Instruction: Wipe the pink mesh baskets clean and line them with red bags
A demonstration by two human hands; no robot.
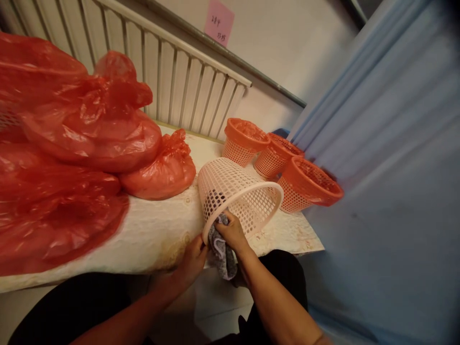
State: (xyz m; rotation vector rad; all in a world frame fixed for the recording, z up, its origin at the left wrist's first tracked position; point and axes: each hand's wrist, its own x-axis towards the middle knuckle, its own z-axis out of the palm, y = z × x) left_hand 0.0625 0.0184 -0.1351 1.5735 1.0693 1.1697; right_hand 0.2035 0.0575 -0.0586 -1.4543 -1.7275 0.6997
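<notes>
A pale pink perforated plastic basket (230, 179) lies tipped on its side on the table, its mouth turned toward me and to the right. My left hand (196, 254) is closed on the rim at its lower left. Bunched in my right hand (232, 230) is a grey cloth (223, 258), pressed to the rim and just inside the mouth. The cloth hangs down below the table's edge. Part of it shows dark through the holes in the basket wall.
Behind the basket stand three baskets lined with red bags: one left (239, 148), one middle (275, 160), one right (298, 189). Knotted red plastic bags (89, 129) pile up at left on the table (154, 235). A radiator (172, 81) and a blue curtain (388, 158) border the table.
</notes>
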